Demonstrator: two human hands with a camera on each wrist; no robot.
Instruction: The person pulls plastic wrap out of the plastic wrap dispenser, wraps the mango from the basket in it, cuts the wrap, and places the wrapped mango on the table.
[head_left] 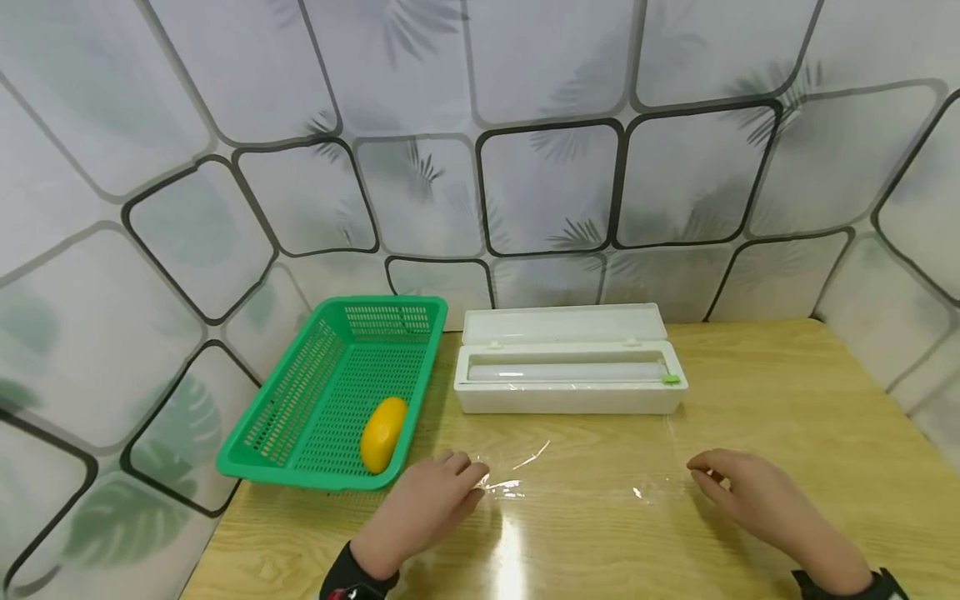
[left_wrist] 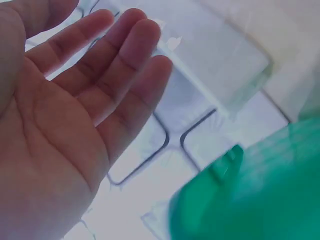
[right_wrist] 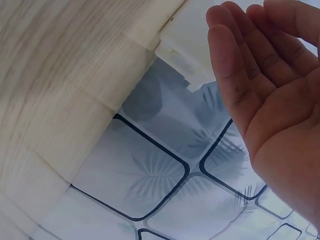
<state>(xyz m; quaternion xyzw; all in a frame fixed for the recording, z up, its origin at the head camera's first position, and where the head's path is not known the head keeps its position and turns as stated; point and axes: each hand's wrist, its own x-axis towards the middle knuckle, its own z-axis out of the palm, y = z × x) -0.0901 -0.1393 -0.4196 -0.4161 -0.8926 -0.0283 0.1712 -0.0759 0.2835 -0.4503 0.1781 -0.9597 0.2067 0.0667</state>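
A sheet of clear plastic film (head_left: 577, 479) lies on the wooden table, showing mainly by its glints. My left hand (head_left: 431, 502) is at the film's left edge, its fingertips close to shiny creases. In the left wrist view, the fingers of that hand are loosely extended, with the thumb apart from them. Off the film's right edge is my right hand (head_left: 757, 497), fingers bent a little and nothing visible in them. Behind the film stands a white cling film dispenser (head_left: 566, 402), its lid (head_left: 562, 325) raised, with a roll (head_left: 566, 372) inside and a green slider (head_left: 671, 379) at the right.
A green plastic basket (head_left: 330, 481) stands at the left, near my left hand. Inside it lies a yellow mango-like fruit (head_left: 383, 435). A patterned wall covering (head_left: 547, 187) rises behind the wooden table (head_left: 787, 400) and on both sides.
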